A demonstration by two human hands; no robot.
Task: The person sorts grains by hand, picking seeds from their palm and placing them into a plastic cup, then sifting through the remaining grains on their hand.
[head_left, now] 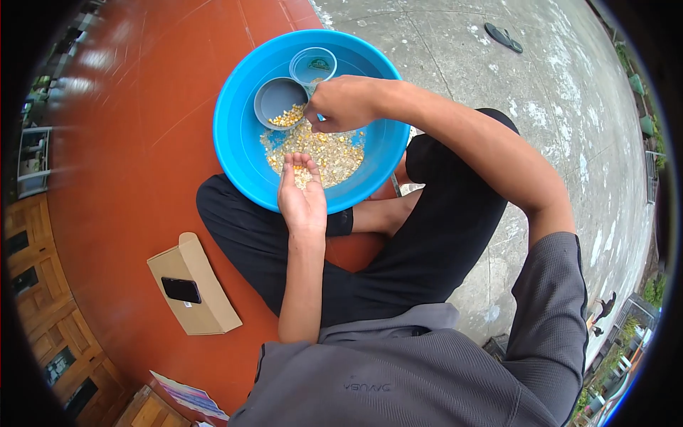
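Note:
A blue basin [235, 153] rests by the crossed legs and holds pale grain mixed with yellow corn kernels [331, 156]. My left hand [303, 196] is palm up over the basin's near side, its fingers curled upward around some kernels. Above the grain, near the cups, my right hand [341, 104] is closed, with the fingertips pressed together; what they hold, if anything, is hidden. Beside it a grey bowl [274, 96] leans inside the basin with yellow kernels at its lower side. A clear plastic cup [313, 64] stands against the basin's far wall.
To the left on the red floor [142, 178] lies a cardboard box [203, 302] with a black phone [181, 290] on it. A dark slipper [503, 38] lies on the grey concrete [455, 43] at the upper right. A printed sheet [186, 393] is at the lower left.

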